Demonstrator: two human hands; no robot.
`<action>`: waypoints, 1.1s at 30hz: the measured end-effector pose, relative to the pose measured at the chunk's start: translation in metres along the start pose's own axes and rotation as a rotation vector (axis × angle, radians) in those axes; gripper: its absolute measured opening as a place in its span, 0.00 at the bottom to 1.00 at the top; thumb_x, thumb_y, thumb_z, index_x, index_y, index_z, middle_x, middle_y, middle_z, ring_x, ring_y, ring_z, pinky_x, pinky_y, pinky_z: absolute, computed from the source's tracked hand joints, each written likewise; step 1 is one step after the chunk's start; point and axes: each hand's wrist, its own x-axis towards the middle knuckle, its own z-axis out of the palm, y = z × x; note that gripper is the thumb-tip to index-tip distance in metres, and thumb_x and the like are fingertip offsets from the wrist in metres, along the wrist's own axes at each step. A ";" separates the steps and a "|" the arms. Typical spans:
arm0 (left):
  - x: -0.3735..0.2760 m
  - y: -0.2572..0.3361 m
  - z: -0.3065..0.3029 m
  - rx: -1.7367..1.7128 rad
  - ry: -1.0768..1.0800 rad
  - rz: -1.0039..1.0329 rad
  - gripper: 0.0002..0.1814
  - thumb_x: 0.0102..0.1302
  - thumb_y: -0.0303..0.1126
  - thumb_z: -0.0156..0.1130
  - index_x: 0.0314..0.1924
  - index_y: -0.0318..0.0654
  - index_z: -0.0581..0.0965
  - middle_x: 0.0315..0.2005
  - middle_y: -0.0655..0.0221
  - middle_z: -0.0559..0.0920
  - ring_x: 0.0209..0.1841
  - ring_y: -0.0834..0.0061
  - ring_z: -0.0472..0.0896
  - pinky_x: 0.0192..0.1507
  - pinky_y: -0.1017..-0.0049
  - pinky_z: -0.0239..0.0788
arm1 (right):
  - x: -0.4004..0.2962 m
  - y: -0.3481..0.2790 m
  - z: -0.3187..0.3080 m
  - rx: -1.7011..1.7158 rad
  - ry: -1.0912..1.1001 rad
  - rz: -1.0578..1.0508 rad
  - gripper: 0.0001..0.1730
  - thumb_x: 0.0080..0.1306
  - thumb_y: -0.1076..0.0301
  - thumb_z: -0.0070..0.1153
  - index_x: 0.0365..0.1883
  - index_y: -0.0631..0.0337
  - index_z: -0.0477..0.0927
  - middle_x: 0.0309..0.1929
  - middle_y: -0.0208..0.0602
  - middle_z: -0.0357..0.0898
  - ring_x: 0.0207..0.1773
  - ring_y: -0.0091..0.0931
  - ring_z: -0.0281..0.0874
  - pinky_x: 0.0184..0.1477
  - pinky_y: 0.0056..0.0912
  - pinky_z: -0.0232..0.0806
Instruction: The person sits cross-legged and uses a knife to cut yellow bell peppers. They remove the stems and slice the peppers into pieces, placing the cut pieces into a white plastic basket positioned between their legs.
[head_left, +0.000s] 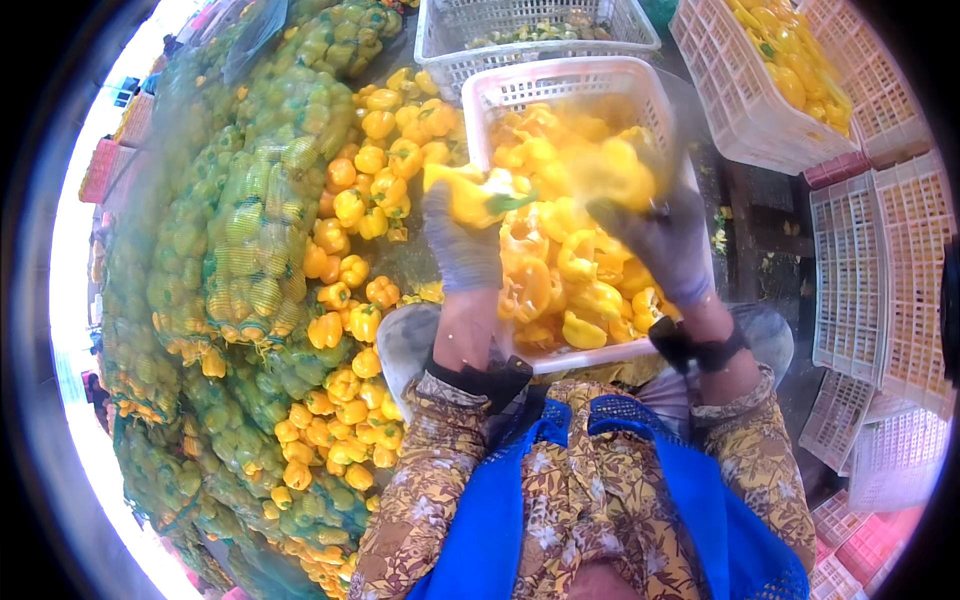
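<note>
Between my knees stands a white plastic crate (570, 70) holding torn and opened yellow bell peppers (592, 296). My gloved left hand (461, 240), over the crate's left edge, grips a piece of yellow bell pepper (465, 199) with pale core and green stem showing at its right side. Above the crate's right half is my gloved right hand (660, 232), blurred by motion. A blurred yellow pepper (615, 176) lies against its fingertips; whether the hand grips it is unclear.
Whole yellow peppers (386, 187) lie heaped on the left beside green mesh sacks of peppers (262, 247). Behind the crate is another white crate (540, 51) with scraps. A pepper-filled crate (750, 112) stands at the upper right, above stacked crates (847, 277).
</note>
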 end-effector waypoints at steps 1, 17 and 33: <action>0.002 -0.002 0.001 0.066 -0.121 0.039 0.24 0.62 0.47 0.59 0.49 0.35 0.71 0.43 0.64 0.76 0.47 0.67 0.77 0.48 0.65 0.75 | 0.008 0.016 -0.001 0.174 -0.046 0.080 0.37 0.51 0.51 0.72 0.53 0.64 0.74 0.35 0.33 0.83 0.36 0.22 0.80 0.38 0.26 0.72; -0.021 0.003 0.004 0.419 -0.644 -0.226 0.37 0.63 0.27 0.62 0.70 0.38 0.58 0.62 0.64 0.68 0.61 0.76 0.67 0.61 0.78 0.59 | 0.007 0.037 0.014 -0.121 -0.285 0.084 0.18 0.49 0.66 0.67 0.37 0.59 0.77 0.23 0.35 0.75 0.26 0.26 0.75 0.33 0.32 0.69; -0.023 -0.010 -0.005 0.337 -0.181 -0.192 0.24 0.68 0.31 0.53 0.62 0.34 0.65 0.52 0.62 0.74 0.54 0.73 0.74 0.56 0.75 0.67 | 0.040 0.059 0.032 0.162 -0.038 0.551 0.17 0.53 0.60 0.71 0.29 0.63 0.78 0.19 0.27 0.74 0.17 0.15 0.67 0.18 0.18 0.61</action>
